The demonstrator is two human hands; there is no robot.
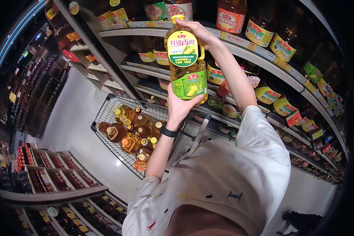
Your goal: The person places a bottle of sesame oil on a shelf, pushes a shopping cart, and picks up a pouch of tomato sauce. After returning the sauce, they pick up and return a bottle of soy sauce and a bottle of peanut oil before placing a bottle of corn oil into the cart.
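Oil bottle (186, 59): large, clear plastic with yellow oil, a yellow cap and a yellow-and-green label. It is held upright in the upper centre of the frame, in front of the shelves (263, 53) and clear of them.

Right hand (196, 31): closed around the neck and upper shoulder of the oil bottle, just below the cap, with the arm reaching up from the right of the frame.

Left hand (179, 104): grasping the oil bottle from beneath, palm against the base and fingers spread up the lower label. A dark wristband (168, 131) sits on this wrist.

Shelves: they run across the top and down the right side of the frame, stocked with similar bottles of oil, with price tags along the front edges.

Cart (102, 118): a wire cart left of centre, standing on the pale floor just beside the shelves. It holds several smaller bottles (131, 133) with amber contents, packed closely together.

Lower left of the frame: further racks of dark bottles.
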